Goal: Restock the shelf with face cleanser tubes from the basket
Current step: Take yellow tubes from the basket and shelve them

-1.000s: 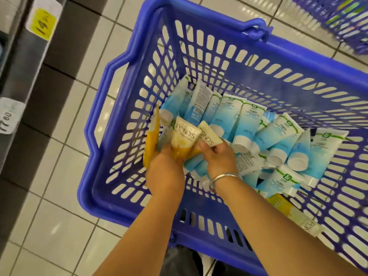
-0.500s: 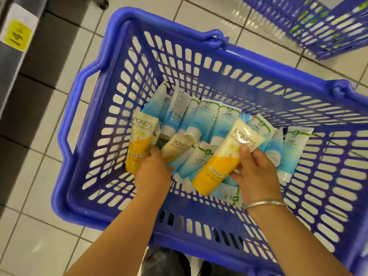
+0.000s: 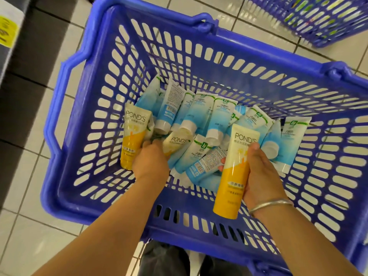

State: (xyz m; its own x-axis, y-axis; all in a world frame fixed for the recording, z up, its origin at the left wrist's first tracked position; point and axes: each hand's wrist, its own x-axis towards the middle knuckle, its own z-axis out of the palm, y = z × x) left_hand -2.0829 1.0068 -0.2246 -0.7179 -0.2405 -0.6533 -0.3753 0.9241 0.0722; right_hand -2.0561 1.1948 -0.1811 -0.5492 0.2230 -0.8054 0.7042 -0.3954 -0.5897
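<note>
At nine o'clock in the blue basket point(image 3: 65, 108), the left hand point(image 3: 150, 162) grips a yellow Pond's tube point(image 3: 133, 136), perhaps a second beside it. Blue face cleanser tubes point(image 3: 199, 116) crowd the centre. At four o'clock the right hand point(image 3: 260, 176) clasps another Pond's tube point(image 3: 234, 172). Best to lift both straight up, clear of the loose tubes, before turning to the shelf edge point(image 3: 9, 34) at ten o'clock.

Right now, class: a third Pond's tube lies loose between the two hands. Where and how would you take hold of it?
Grip the loose Pond's tube across its pale flat upper body, coming from above. That end lies face up and uncovered, while its yellow lower end is tucked under the left hand and the blue tubes crowd its sides. The right hand already holds a yellow tube.
</note>
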